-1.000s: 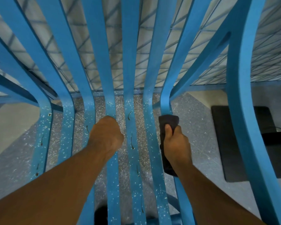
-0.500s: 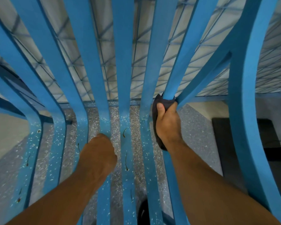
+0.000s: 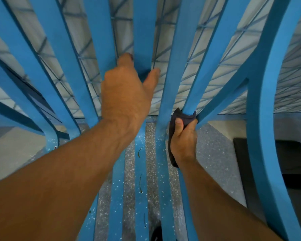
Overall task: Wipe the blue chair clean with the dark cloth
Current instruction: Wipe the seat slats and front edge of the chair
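Two bare hands are at a blue chair [image 3: 257,119] of long curved slats, seen from above the seat. The right hand [image 3: 182,141] clasps a dark cloth [image 3: 185,117] folded round one slat toward the chair's right side, at the bend where the seat rises into the back. Its thumb lies on top of the cloth, its fingers curl round the far side, and a tail of the fabric hangs beside the wrist. The left hand [image 3: 127,94] reaches higher up the back, at the middle slat [image 3: 142,40]. It is unclenched and holds nothing, with the thumb spread toward the slat's right edge and the forefinger at its left; whether it touches the slat cannot be told. White flecks [image 3: 119,197] dot the seat slats near the bend, and thin dark curved marks [image 3: 140,184] show on the middle one. The back slats above look plain blue. Beneath the chair lies a speckled grey floor [image 3: 214,153], with a dark mat [image 3: 294,159] beyond the chair's right edge. A wire grid [image 3: 215,49] over a pale wall shows between the back slats.
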Action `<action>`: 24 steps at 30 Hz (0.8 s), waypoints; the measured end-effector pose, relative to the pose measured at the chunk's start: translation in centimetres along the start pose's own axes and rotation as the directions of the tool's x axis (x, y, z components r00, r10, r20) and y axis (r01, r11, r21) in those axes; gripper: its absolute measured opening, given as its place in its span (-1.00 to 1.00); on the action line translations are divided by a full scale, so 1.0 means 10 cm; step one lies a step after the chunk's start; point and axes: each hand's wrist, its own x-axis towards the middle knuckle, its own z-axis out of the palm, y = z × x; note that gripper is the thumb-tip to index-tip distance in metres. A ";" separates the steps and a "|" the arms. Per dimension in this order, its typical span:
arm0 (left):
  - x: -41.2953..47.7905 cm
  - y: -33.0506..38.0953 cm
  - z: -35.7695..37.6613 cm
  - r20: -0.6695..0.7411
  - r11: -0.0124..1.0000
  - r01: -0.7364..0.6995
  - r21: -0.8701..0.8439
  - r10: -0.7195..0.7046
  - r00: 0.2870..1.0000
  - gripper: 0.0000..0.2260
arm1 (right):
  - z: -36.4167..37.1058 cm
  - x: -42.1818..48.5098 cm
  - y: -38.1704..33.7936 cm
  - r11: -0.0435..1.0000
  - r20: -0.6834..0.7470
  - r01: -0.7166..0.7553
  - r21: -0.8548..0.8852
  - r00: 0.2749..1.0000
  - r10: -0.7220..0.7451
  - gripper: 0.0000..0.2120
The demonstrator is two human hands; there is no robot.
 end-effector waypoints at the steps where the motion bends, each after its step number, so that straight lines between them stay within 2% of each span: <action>1: 0.04 0.00 0.02 -0.024 1.000 0.000 0.002 0.000 1.000 -0.63 | 0.02 -0.02 0.00 1.000 0.000 0.000 0.004 1.000 0.000 -0.66; 5: 0.07 0.04 0.10 -0.033 0.995 0.027 0.098 -0.024 0.999 -0.75 | -0.01 0.07 -0.12 0.994 -0.079 0.081 0.074 0.994 -0.075 -0.68; 10: 0.06 0.08 0.10 -0.011 0.994 0.038 0.098 -0.037 0.999 -0.76 | -0.11 0.16 -0.41 0.974 -0.154 0.175 0.146 0.976 -0.152 -0.73; 14: 0.07 0.07 0.09 -0.003 0.995 0.009 0.102 -0.009 1.000 -0.71 | -0.19 0.34 -0.83 0.931 -0.353 0.311 0.190 0.907 -0.231 -0.58; 19: 0.07 0.10 0.08 0.004 0.992 0.024 0.124 -0.025 1.000 -0.72 | -0.36 0.46 -1.36 0.874 -0.504 0.434 0.217 0.817 -0.280 -0.50; 21: 0.07 0.10 0.09 0.000 0.991 0.035 0.128 -0.036 0.999 -0.74 | -0.48 0.50 -1.66 0.858 -0.562 0.475 0.197 0.771 -0.298 -0.56; 24: 0.07 0.09 0.09 0.020 0.993 0.044 0.110 -0.046 0.999 -0.75 | -0.66 0.59 -2.10 0.841 -0.596 0.508 0.188 0.739 -0.313 -0.69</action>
